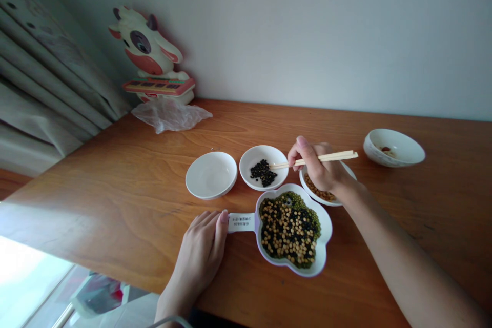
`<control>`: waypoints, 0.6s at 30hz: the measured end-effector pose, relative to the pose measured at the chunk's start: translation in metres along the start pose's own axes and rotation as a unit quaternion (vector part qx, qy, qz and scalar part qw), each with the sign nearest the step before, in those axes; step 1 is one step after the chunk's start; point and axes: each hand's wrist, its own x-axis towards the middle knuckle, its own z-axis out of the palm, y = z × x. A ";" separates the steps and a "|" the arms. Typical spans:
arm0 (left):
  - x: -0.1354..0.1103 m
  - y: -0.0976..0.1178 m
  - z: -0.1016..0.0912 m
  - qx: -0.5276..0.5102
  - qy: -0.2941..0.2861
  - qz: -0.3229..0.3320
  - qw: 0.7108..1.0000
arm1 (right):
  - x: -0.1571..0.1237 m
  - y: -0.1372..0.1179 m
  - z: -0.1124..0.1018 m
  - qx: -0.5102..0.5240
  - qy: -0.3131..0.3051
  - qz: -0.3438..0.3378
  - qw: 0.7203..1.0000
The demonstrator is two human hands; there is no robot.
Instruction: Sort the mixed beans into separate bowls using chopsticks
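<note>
My right hand (pixel 317 166) is closed on a pair of light wooden chopsticks (pixel 340 156), whose tips reach into a white bowl (pixel 257 152) among black beans (pixel 263 171). Beneath that hand, and partly hidden by it, stands another white bowl (pixel 348 168) with tan beans (pixel 319 192) in it. My left hand (pixel 202 251) rests on the table, thumb and fingers closed at the handle end of a flower-shaped dish (pixel 326 228). Mixed black, tan and small green beans (pixel 290 228) fill this dish. Its handle carries a printed label (pixel 241 222).
A third white bowl (pixel 211 175) stands left of the black beans. Farther right is a deeper white bowl (pixel 413 156) with a few bits inside. A cow-shaped toy keyboard (pixel 154 61) and a crumpled clear plastic bag (pixel 171 115) sit at the back left, near a curtain (pixel 46 92).
</note>
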 end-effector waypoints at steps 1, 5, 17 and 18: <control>0.000 0.001 0.000 0.000 0.000 0.001 1.000 | 0.000 -0.001 0.000 -0.001 0.001 0.002 1.000; 0.000 0.001 -0.001 0.000 -0.001 0.000 1.000 | 0.000 -0.007 -0.004 -0.006 -0.012 0.001 1.000; -0.001 0.000 0.001 -0.008 -0.006 -0.007 1.000 | 0.002 -0.012 -0.025 0.006 -0.061 0.039 0.997; 0.000 0.000 0.001 -0.008 -0.006 -0.007 1.000 | 0.002 -0.012 -0.025 0.007 -0.068 0.037 0.997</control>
